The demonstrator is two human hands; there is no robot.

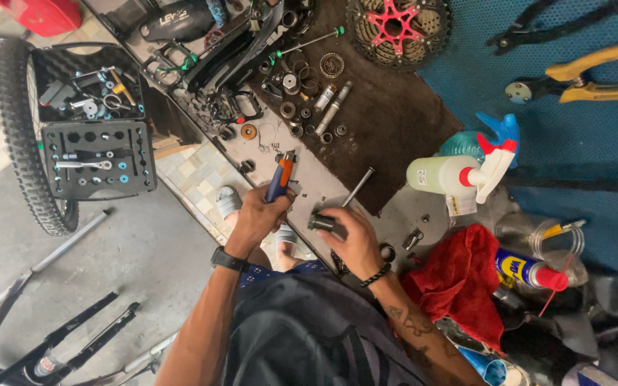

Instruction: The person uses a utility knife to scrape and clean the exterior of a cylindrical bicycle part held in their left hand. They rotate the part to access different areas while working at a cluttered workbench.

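two hands busy at the near edge of the counter (395,136). left hand (255,214) closed around an orange-and-blue handled tool (280,179), tip pointing away toward the scattered parts. right hand (355,239) wrapped on a short dark cylindrical part (321,222), held just above the counter surface, close to the tool. part looks dark metal, stubby, open end facing left; finer detail too small to tell.

progress, judged from layout: strip-down looks well along. many rings, spacers and bearings (298,93) already laid loose on the brown mat, a long bolt (358,186) just beyond the hands, red-spidered cassette (397,28) off and lying at the far edge. nothing visibly reassembled, so cleaning or refitting of the held part seems still open.

around: spray bottle (459,174) and red rag (459,279) to the right, aerosol can (527,270) beside rag, open tool case (94,121) on floor left, next to a tyre (19,143).
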